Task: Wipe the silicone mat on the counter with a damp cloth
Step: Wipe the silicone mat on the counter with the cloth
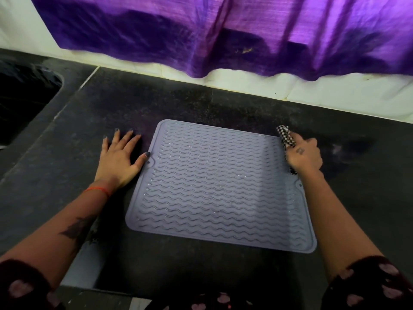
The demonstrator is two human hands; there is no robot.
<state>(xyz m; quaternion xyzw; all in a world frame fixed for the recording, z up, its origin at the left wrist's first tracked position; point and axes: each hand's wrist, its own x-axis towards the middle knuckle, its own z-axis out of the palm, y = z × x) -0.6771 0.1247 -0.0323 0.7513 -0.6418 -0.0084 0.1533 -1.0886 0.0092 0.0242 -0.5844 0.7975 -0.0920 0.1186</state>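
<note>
**Mat flat on bench, cloth at its right edge**

Landmark: grey silicone mat (214,186), lying flat on the dark bench (201,104), wavy ribs up, roughly centred.

Far left of the mat: dark sink recess (24,97) cut into the bench, partly out of view.

Just left of the mat: left hand (118,157), palm down on the bench, fingers straight and spread, grip wide, holding nothing. Thumb tip touches the mat's left edge, beside a small notch there. Red thread band (98,190) on that wrist; dark marking on the forearm.

On the mat: thin glints across the ribs, could be moisture, cannot tell for sure.

At the mat's right edge, near its far right corner: right hand (304,156), fingers curled round a black-and-white checked cloth (286,136). Cloth is bunched narrow, pokes out past the fingers, and sits over the mat's rim. Contact with the mat cannot be told.

Behind the mat: white wall with purple fabric (223,34) hanging down, hem well above the bench.
</note>
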